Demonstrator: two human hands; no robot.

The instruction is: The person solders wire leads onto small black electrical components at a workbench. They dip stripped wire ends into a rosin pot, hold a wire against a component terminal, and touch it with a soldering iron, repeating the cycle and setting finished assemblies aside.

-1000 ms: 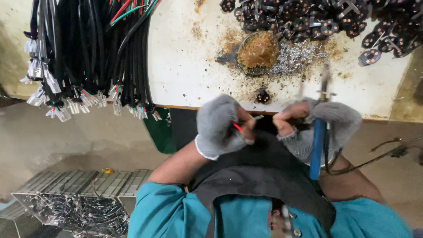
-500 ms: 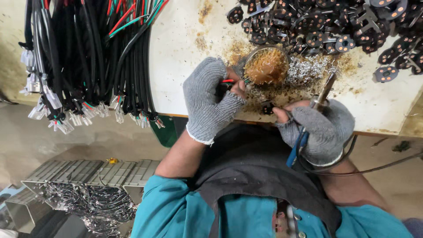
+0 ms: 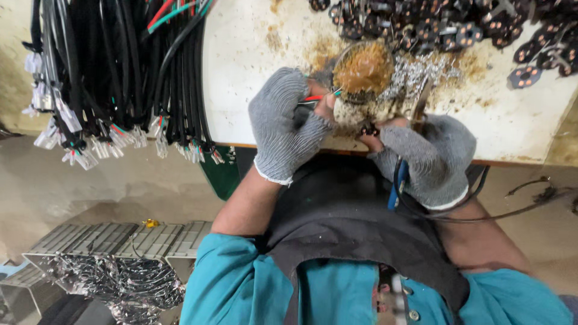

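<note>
My left hand (image 3: 288,123), in a grey knit glove, pinches thin red and green wire ends (image 3: 318,96) and holds them at the rim of a small round pot of brown paste (image 3: 363,67) on the stained white table (image 3: 253,48). My right hand (image 3: 428,157), also gloved, grips a soldering iron with a blue handle (image 3: 397,180). Its shaft points up beside the pot. A small black plug part (image 3: 367,128) sits between my two hands at the table edge.
A thick bundle of black cables with white connectors (image 3: 120,78) hangs over the table's left end. A pile of black plug parts (image 3: 451,30) lies at the back right. Metal trays holding wire pieces (image 3: 114,259) stand on the floor at lower left.
Both hands rose from the table edge to the brown pot. The left hand brought the wire ends up to the pot's rim, and the right hand followed with the iron.
</note>
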